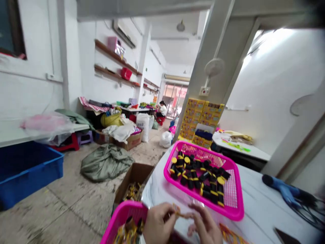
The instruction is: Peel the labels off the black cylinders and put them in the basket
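Observation:
My left hand (159,222) pinches a small orange-and-yellow printed film wrapper (177,212) between thumb and forefinger. From the other side my right hand (205,225) meets the wrapper with its fingertips, slightly blurred, fingers bent. Just beyond both hands a pink plastic basket (203,200) holds several black cylinders with yellow caps (194,178). A second pink basket (115,220), partly behind my left hand, contains pieces in printed wrapping (122,234). More printed wrappers (232,235) lie beside my right hand.
The baskets and a blue heat gun with its cable (284,189) are at the white table (254,186). A cardboard box (138,173) stands left of the table. Yellow cartons (193,118) are stacked behind. A blue crate (30,173) and green sack (106,162) occupy the floor. A person (162,109) sits far back.

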The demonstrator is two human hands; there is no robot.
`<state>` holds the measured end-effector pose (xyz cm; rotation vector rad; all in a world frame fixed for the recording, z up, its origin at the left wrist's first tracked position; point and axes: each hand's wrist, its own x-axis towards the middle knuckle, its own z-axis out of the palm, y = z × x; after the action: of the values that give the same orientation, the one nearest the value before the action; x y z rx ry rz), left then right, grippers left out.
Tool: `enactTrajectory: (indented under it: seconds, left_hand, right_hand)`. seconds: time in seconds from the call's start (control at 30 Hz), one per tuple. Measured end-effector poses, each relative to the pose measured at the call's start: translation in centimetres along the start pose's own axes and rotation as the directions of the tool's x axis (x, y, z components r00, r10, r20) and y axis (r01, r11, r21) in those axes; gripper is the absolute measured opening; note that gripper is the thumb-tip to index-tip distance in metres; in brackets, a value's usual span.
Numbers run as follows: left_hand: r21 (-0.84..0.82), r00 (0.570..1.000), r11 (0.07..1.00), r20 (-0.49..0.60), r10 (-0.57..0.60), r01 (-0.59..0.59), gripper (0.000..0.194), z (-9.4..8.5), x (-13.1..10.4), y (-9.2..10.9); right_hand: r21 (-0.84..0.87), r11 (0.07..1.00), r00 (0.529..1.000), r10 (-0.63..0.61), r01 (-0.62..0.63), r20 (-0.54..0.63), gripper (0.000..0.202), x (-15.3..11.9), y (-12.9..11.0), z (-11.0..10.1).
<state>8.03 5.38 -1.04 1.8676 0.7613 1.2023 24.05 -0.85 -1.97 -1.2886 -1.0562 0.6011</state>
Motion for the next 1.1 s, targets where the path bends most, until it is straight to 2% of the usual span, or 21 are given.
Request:
enactTrajectory:
  seconds: [0.03,0.07,0.1,0.13,0.17,0.2,0.27,0.33,0.37,0.47,0.6,0.73,0.93,1.03,1.1]
  left_hand:
    - [0.052,0.994,0.993,-0.031,0.105,-0.104,0.017,-0.6,-0.5,0.8]
    - [0.108,0.980,0.975,-0.037,0.197,-0.192,0.018,-1.2,-0.9,1.5]
    - [0.150,0.959,0.950,-0.023,0.281,-0.275,0.017,-1.8,-1.3,1.9]
    - [0.177,0.941,0.926,0.002,0.339,-0.334,0.017,-2.2,-1.6,2.2]
    - [0.176,0.921,0.905,0.040,0.387,-0.388,0.017,-2.5,-2.0,2.3]
    - [0.166,0.914,0.899,0.052,0.402,-0.405,0.017,-2.7,-2.3,2.3]
    - [0.155,0.945,0.933,0.023,0.326,-0.325,0.018,-2.9,-3.1,2.3]
    - [0.150,0.987,0.979,-0.055,0.151,-0.141,0.016,-2.9,-3.9,2.6]
    - [0.138,0.994,0.990,-0.093,0.054,-0.040,0.013,-2.8,-4.2,2.9]
    - [0.053,0.972,0.983,-0.169,-0.166,0.177,0.013,-2.2,-4.7,3.9]
    - [-0.105,0.936,0.949,-0.164,-0.311,0.297,0.019,-0.9,-4.5,4.8]
    - [-0.152,0.929,0.936,-0.149,-0.340,0.318,0.019,0.0,-4.4,4.9]
    - [-0.091,0.959,0.965,-0.117,-0.257,0.248,0.017,0.2,-4.1,4.3]
    - [-0.081,0.947,0.968,-0.201,-0.250,0.238,0.012,-0.1,-3.8,4.0]
    - [-0.076,0.926,0.963,-0.265,-0.268,0.257,0.014,-0.4,-3.8,3.9]
  right_hand:
    - [0.121,0.984,0.991,0.124,-0.128,0.041,0.045,-0.3,-0.7,0.2]
    - [0.209,0.941,0.959,0.237,-0.266,0.156,0.051,-0.4,-1.3,0.4]
    - [0.237,0.893,0.906,0.310,-0.382,0.288,0.053,-0.5,-1.9,0.7]
    - [0.242,0.860,0.858,0.341,-0.450,0.384,0.052,-0.5,-2.3,0.9]
    - [0.233,0.849,0.834,0.347,-0.474,0.429,0.048,-0.5,-2.5,1.1]
    - [0.231,0.853,0.839,0.347,-0.468,0.419,0.044,-0.4,-2.7,1.2]
    - [0.190,0.891,0.877,0.333,-0.413,0.347,0.039,-0.5,-2.7,1.2]
    - [0.103,0.950,0.936,0.267,-0.296,0.228,0.036,-0.8,-2.6,1.0]
    - [0.046,0.974,0.962,0.212,-0.223,0.170,0.035,-1.1,-2.5,0.9]
    - [-0.130,0.991,0.999,0.027,-0.022,0.042,0.036,-2.1,-1.9,0.8]
    - [-0.236,0.968,0.996,-0.084,0.082,0.001,0.038,-3.2,-1.0,0.9]
    - [-0.257,0.958,0.991,-0.131,0.125,-0.005,0.036,-3.6,-0.8,1.0]
    - [-0.291,0.924,0.969,-0.239,0.247,0.064,0.030,-3.9,-0.9,1.2]
    - [-0.288,0.909,0.953,-0.284,0.302,0.104,0.026,-4.0,-0.8,1.2]
    - [-0.296,0.909,0.956,-0.282,0.293,0.079,0.027,-4.0,-0.8,1.2]
